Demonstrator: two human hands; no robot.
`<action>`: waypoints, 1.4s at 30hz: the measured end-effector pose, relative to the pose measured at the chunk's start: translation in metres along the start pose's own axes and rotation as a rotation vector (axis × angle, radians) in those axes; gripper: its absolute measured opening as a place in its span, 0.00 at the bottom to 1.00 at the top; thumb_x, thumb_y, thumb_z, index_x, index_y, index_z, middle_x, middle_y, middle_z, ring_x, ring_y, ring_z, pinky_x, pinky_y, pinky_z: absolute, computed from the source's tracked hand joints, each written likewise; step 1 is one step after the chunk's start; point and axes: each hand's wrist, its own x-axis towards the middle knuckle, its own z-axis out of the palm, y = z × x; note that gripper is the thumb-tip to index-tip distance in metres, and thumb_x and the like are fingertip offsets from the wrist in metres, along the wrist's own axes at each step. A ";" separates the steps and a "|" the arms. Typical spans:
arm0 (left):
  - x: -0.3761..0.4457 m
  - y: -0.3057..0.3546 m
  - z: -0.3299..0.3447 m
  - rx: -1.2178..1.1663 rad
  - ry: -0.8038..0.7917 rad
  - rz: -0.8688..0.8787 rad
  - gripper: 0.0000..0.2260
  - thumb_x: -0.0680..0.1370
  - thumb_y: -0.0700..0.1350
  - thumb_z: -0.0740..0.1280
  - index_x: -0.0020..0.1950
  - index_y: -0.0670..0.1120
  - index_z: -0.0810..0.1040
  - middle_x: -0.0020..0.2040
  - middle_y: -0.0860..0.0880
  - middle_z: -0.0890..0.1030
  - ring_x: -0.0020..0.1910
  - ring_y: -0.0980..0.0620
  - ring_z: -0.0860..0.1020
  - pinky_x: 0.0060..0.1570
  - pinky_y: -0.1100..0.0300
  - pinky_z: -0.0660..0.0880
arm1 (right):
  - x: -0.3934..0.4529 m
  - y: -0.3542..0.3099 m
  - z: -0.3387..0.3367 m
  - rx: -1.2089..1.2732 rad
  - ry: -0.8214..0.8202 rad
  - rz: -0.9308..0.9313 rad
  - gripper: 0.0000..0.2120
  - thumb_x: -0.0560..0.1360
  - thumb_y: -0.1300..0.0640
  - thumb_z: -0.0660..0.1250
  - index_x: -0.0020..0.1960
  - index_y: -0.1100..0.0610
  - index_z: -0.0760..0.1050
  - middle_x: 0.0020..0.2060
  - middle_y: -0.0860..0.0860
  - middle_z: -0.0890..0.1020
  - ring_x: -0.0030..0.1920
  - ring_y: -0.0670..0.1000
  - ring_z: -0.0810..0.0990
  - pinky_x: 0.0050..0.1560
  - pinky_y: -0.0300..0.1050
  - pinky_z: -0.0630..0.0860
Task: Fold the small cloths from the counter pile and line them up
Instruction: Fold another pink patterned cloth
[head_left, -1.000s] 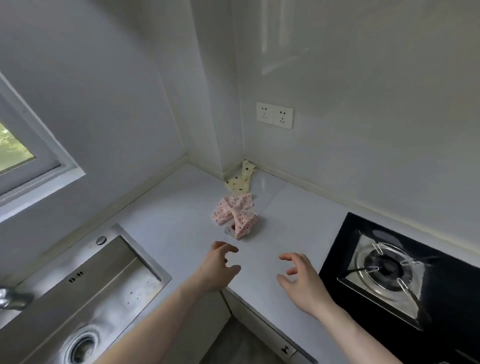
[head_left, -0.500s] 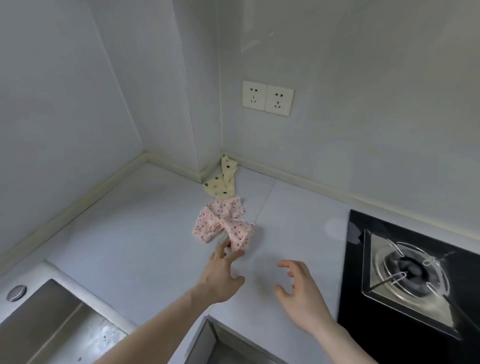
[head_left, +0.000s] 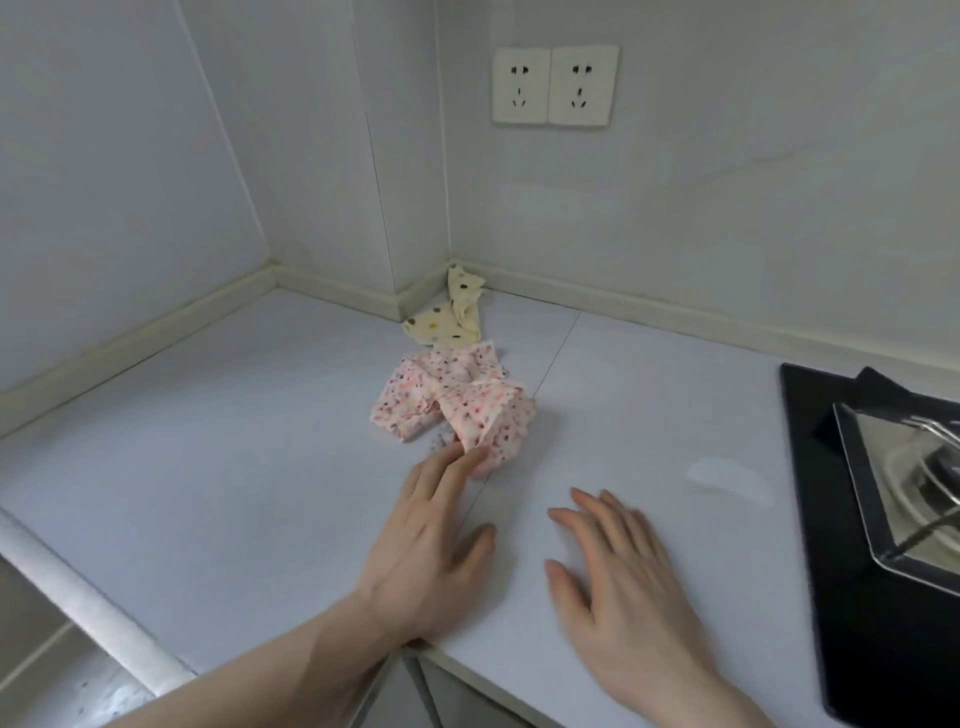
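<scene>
While left hand (head_left: 431, 540) touches pink cloth (head_left: 457, 405), right hand (head_left: 618, 577) spread flat on counter (head_left: 218, 467)

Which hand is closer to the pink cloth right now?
Left. The left hand has fingertips touching the pink cloth at its near edge; the right hand lies apart on the counter.

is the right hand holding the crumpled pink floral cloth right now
No. The right hand lies open and flat on the white counter, apart from the crumpled pink floral cloth; only the left hand touches it.
</scene>
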 end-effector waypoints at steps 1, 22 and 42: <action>-0.005 -0.001 0.002 0.009 0.031 0.049 0.31 0.76 0.47 0.69 0.78 0.56 0.64 0.73 0.61 0.62 0.72 0.66 0.59 0.71 0.75 0.50 | -0.002 0.000 0.004 -0.018 0.016 -0.009 0.23 0.78 0.41 0.57 0.69 0.47 0.73 0.73 0.48 0.73 0.75 0.55 0.70 0.74 0.52 0.58; -0.066 0.031 -0.019 0.028 0.020 0.281 0.02 0.72 0.50 0.68 0.43 0.53 0.78 0.42 0.58 0.78 0.44 0.57 0.75 0.48 0.53 0.76 | -0.063 -0.039 -0.018 0.089 0.057 0.220 0.22 0.80 0.45 0.61 0.73 0.49 0.68 0.70 0.48 0.74 0.70 0.53 0.72 0.70 0.46 0.66; -0.035 0.065 -0.043 0.048 -0.300 -0.038 0.27 0.79 0.49 0.66 0.78 0.51 0.68 0.75 0.52 0.73 0.71 0.49 0.73 0.70 0.54 0.70 | -0.083 -0.040 -0.024 0.376 0.231 0.366 0.07 0.75 0.43 0.72 0.42 0.45 0.82 0.43 0.37 0.85 0.49 0.41 0.82 0.50 0.41 0.77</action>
